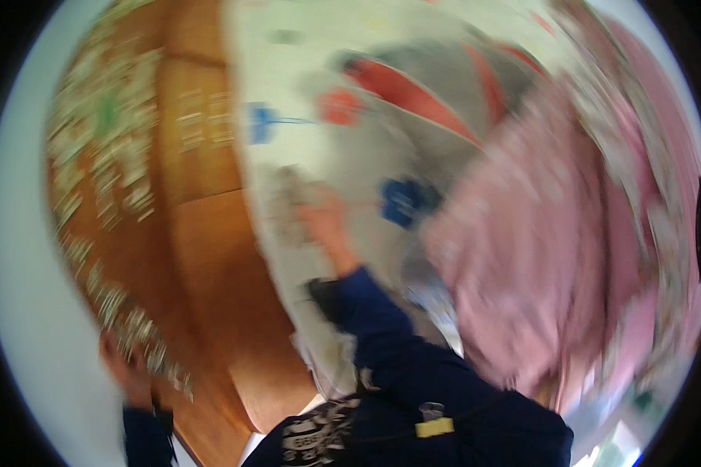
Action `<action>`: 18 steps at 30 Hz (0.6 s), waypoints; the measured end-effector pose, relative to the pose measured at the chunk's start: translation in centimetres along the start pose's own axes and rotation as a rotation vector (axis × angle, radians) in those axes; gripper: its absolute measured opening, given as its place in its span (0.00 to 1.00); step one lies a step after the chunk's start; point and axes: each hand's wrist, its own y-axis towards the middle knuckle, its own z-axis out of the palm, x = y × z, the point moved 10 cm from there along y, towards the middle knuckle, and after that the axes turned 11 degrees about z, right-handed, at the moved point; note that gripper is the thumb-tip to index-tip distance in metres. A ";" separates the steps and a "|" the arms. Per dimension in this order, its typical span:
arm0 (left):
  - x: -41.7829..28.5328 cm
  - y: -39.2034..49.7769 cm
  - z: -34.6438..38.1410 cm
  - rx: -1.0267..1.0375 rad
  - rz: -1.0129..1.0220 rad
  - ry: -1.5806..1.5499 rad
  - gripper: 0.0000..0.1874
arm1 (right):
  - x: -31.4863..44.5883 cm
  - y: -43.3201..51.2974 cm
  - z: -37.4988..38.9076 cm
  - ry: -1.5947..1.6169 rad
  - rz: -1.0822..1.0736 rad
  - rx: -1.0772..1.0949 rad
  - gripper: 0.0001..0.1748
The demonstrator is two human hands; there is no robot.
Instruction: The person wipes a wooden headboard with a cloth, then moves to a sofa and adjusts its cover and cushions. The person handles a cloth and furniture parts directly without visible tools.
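The view is heavily blurred. My left hand is at the lower left, at the edge of a wooden headboard that carries many small pale marks or pieces. My right hand reaches over a pale, patterned bed sheet, beside a blurred beige-grey thing; whether it grips this thing is not clear. A blue flower-shaped print and a red one show to its right and above. A dark object is by my right cuff.
A pink cloth or blanket lies heaped at the right. Behind it is a grey fabric with red bands. A pale wall borders the headboard on the left.
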 end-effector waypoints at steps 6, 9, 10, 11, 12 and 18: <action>-9.1 8.1 5.1 0.035 0.332 -0.235 0.27 | -5.4 -2.1 6.8 0.094 0.154 -0.307 0.30; -8.1 4.6 -0.5 -0.153 0.463 0.169 0.29 | -0.9 -2.6 10.9 0.132 0.090 -0.158 0.32; -4.0 4.0 0.8 -0.098 0.373 0.203 0.27 | 0.7 -2.7 13.2 0.139 0.023 -0.115 0.33; -0.4 2.8 3.0 -0.046 0.275 0.070 0.27 | 1.7 -2.3 14.5 0.149 -0.029 -0.092 0.33; 1.4 3.5 4.5 -0.018 0.215 -0.066 0.27 | 3.1 -1.5 13.1 0.086 -0.286 -0.482 0.30; -0.2 5.7 -0.5 -0.051 0.287 0.038 0.33 | 14.1 6.0 7.6 0.076 -0.639 -0.415 0.24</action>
